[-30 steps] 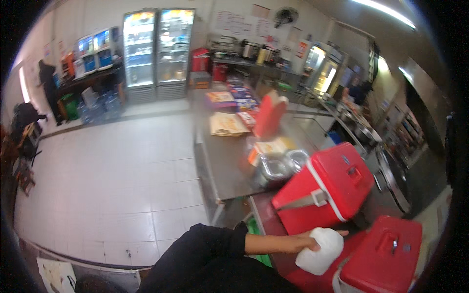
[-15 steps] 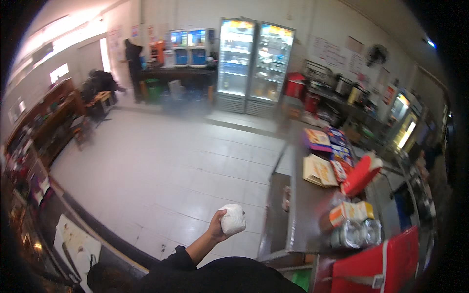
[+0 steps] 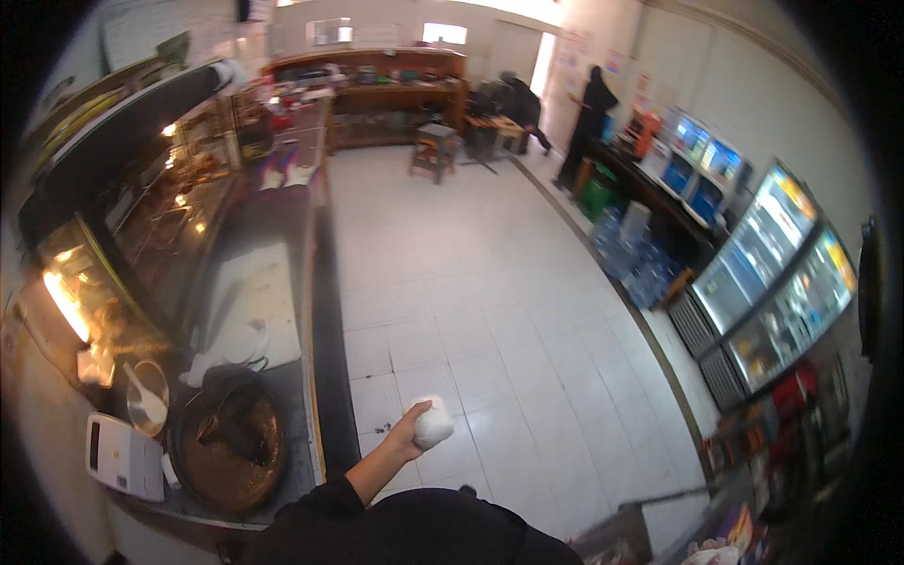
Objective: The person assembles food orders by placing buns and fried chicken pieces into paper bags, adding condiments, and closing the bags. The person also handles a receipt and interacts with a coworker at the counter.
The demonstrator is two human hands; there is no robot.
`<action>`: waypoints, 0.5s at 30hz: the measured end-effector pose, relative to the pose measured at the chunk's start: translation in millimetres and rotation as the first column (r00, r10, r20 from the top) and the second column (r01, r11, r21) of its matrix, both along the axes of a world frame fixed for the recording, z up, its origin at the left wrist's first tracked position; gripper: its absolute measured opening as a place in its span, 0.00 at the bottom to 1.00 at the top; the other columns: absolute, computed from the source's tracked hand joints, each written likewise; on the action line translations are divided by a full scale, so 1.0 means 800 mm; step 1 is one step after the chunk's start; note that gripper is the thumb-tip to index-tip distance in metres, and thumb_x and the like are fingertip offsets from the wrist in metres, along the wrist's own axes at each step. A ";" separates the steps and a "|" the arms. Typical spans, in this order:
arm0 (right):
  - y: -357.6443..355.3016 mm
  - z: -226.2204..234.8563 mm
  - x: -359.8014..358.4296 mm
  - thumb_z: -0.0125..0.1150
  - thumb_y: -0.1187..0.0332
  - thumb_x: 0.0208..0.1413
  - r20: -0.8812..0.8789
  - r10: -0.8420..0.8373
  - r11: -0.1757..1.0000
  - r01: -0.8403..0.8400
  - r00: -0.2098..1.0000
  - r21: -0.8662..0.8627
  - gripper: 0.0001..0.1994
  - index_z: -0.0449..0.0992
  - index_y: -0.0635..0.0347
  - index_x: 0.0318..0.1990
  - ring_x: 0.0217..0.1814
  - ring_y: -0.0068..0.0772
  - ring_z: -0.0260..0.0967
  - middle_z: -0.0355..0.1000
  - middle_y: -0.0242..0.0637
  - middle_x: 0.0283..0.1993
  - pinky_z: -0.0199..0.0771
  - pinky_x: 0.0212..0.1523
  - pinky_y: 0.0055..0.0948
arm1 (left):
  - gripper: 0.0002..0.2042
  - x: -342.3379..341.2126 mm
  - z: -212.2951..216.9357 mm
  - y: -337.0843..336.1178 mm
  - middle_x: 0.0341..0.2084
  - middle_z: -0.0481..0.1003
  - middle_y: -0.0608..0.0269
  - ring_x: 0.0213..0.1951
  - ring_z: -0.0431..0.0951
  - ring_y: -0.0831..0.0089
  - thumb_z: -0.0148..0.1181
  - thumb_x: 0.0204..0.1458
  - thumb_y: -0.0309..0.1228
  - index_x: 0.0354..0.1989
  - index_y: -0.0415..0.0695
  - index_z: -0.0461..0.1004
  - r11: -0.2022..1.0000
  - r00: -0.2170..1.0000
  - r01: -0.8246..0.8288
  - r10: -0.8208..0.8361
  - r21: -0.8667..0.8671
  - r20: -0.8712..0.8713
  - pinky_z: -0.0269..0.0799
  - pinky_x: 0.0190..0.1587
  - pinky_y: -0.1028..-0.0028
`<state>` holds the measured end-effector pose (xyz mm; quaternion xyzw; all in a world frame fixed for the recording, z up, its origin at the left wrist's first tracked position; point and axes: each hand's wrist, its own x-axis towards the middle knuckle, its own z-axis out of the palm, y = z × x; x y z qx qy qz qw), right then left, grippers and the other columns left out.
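My left hand (image 3: 410, 436) is raised in front of me over the white tiled floor (image 3: 490, 311). It is shut on a white rounded lump (image 3: 435, 423), which looks like a small filled bag. The black sleeve of that arm (image 3: 311, 504) comes in from the lower edge. The nearest thing is the dark counter edge (image 3: 325, 377) to the left of the hand. My right hand is out of sight.
On the left counter are a big dark round pan (image 3: 226, 443), a white scale (image 3: 122, 459), a white board (image 3: 250, 301) and a lit glass food display (image 3: 113, 264). Glass-door fridges (image 3: 772, 282) and water bottles (image 3: 640, 264) line the right wall. A person in black (image 3: 589, 127) stands far back.
The view has swung left, from the red coolers and steel table past the fridges to the food counter. The hand has carried the white lump along, away from the coolers.
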<state>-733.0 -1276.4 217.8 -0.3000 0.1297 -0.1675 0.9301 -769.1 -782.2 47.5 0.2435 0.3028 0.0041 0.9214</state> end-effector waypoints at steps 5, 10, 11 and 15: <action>0.080 -0.021 0.203 0.53 0.61 0.52 0.014 0.313 0.945 -0.313 0.950 0.095 0.23 0.58 0.56 0.54 0.46 0.45 0.64 0.63 0.48 0.46 0.72 0.41 0.46 | 0.25 0.018 0.018 0.054 0.40 0.69 0.58 0.43 0.71 0.58 0.54 0.46 0.52 0.47 0.50 0.64 0.955 0.940 -0.276 0.291 -0.105 0.179 0.70 0.43 0.53; 0.278 -0.063 0.356 0.52 0.61 0.53 0.152 0.809 0.496 -0.798 0.568 0.343 0.22 0.59 0.56 0.54 0.45 0.45 0.65 0.65 0.48 0.44 0.72 0.40 0.45 | 0.21 0.019 0.012 0.100 0.34 0.71 0.62 0.37 0.74 0.61 0.52 0.46 0.52 0.42 0.51 0.68 0.794 0.795 -0.606 0.606 0.039 0.025 0.71 0.38 0.54; 0.347 -0.047 0.359 0.51 0.61 0.54 -0.059 0.826 0.559 -0.803 0.560 0.205 0.18 0.62 0.58 0.49 0.38 0.43 0.67 0.65 0.46 0.40 0.73 0.36 0.43 | 0.20 0.013 -0.005 0.113 0.34 0.72 0.62 0.37 0.74 0.61 0.52 0.47 0.53 0.41 0.52 0.68 0.774 0.774 -0.633 0.632 0.011 0.038 0.71 0.38 0.55; 0.545 -0.122 0.416 0.57 0.56 0.46 -0.177 0.971 0.215 -0.908 0.160 0.358 0.20 0.66 0.62 0.40 0.34 0.42 0.67 0.67 0.46 0.33 0.73 0.33 0.39 | 0.21 0.026 -0.033 0.183 0.35 0.72 0.63 0.37 0.74 0.61 0.49 0.47 0.56 0.39 0.53 0.69 0.673 0.673 -0.739 0.739 0.000 0.042 0.71 0.39 0.54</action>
